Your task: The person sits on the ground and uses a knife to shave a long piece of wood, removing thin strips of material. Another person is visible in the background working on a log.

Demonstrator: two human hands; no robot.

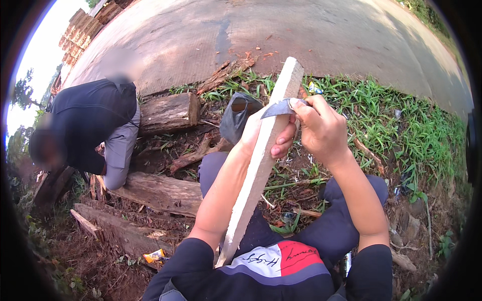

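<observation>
A long, squared length of pale wood (259,168) slants from my lap up toward the pavement. Its left face is white and its right face greyish. My left hand (250,131) wraps round it from beneath at the upper part, fingertips showing on the right side. Across the wood, just above those fingers, lies a curved dark metal blade (277,108) with a pointed left end. My right hand (322,128) pinches the blade's right end between thumb and fingers; whether it has a handle is hidden.
A dark plastic bag (237,119) sits beyond my left forearm. Weathered logs (169,113) and a thick plank (160,193) lie to the left, where another person (90,123) bends over. Grass (386,113) borders the concrete road (311,35). A yellow wrapper (154,256) lies lower left.
</observation>
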